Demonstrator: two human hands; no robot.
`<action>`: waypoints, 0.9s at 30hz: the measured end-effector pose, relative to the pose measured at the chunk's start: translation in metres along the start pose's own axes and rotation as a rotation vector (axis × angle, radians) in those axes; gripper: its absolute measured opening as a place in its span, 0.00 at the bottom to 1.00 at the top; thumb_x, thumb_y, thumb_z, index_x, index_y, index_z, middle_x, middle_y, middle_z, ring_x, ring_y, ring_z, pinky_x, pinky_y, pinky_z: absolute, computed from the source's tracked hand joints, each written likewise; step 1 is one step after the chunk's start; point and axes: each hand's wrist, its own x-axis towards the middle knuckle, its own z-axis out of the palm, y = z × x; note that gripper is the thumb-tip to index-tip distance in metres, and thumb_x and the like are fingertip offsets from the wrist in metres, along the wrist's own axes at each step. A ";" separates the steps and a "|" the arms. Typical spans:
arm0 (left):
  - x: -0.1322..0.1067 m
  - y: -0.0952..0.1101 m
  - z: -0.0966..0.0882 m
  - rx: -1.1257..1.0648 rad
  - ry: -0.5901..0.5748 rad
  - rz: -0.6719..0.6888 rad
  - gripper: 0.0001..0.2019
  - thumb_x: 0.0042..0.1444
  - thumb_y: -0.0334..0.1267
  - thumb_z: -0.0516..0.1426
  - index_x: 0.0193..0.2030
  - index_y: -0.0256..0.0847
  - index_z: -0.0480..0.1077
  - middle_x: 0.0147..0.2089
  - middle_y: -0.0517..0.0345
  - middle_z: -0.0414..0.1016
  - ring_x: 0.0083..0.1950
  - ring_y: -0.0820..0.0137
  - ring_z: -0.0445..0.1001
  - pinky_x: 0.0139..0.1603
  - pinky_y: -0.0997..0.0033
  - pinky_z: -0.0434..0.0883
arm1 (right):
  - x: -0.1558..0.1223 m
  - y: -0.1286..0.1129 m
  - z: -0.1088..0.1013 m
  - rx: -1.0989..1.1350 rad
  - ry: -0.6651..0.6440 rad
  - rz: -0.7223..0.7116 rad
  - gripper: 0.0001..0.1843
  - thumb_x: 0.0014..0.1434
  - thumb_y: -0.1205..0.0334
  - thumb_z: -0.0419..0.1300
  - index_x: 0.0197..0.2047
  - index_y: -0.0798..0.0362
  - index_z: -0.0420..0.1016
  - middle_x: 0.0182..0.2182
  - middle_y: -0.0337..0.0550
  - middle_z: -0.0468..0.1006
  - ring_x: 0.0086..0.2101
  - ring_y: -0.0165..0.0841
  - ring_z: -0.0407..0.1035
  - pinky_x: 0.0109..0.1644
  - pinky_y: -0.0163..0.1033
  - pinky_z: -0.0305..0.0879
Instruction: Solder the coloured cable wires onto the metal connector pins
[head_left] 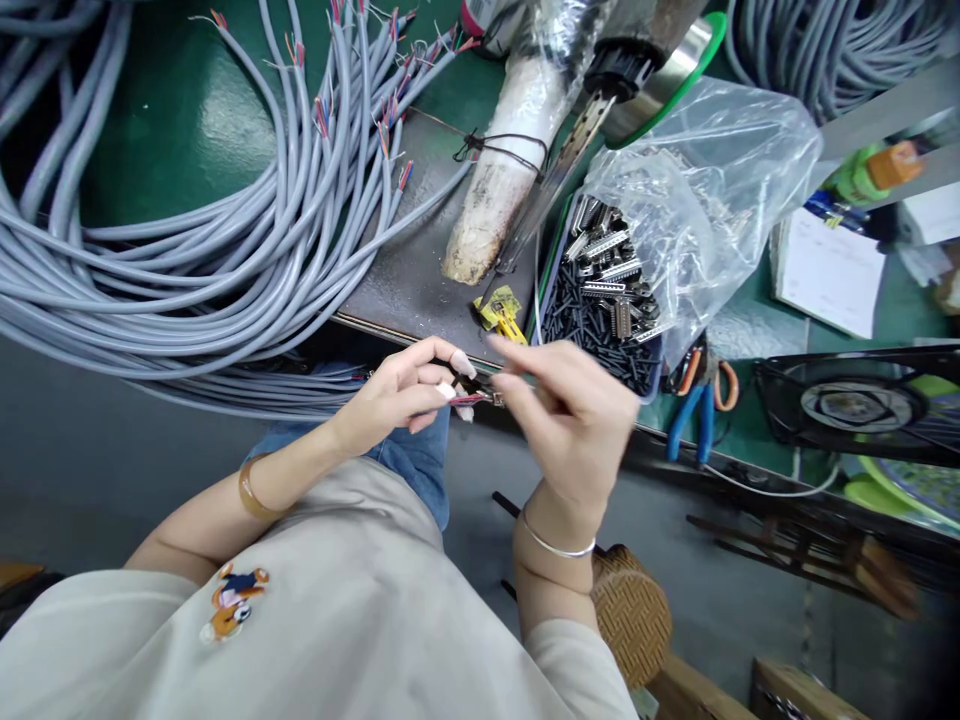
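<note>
My left hand, with white covers on some fingertips, is closed on thin red wires in front of the bench edge. At the right end of the wires is a small metal connector. My right hand, slightly blurred, is closed with thumb and forefinger close to that connector; whatever it pinches is hidden or too small to name. Just beyond the hands, a yellow cutter-like piece lies on the dark board. An open box of connectors and short black tubes stands right of it.
Grey cables with stripped ends fill the left bench. A wrapped white tube and a soldering iron point toward me over the board. Blue-handled pliers, a black fan and a plastic bag are at right.
</note>
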 end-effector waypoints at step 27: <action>0.009 0.005 -0.001 0.493 0.199 0.502 0.04 0.56 0.32 0.66 0.32 0.36 0.78 0.33 0.54 0.82 0.34 0.73 0.79 0.36 0.78 0.74 | -0.008 0.008 0.012 0.108 0.185 0.127 0.10 0.66 0.62 0.63 0.49 0.44 0.84 0.30 0.36 0.82 0.24 0.25 0.68 0.27 0.33 0.63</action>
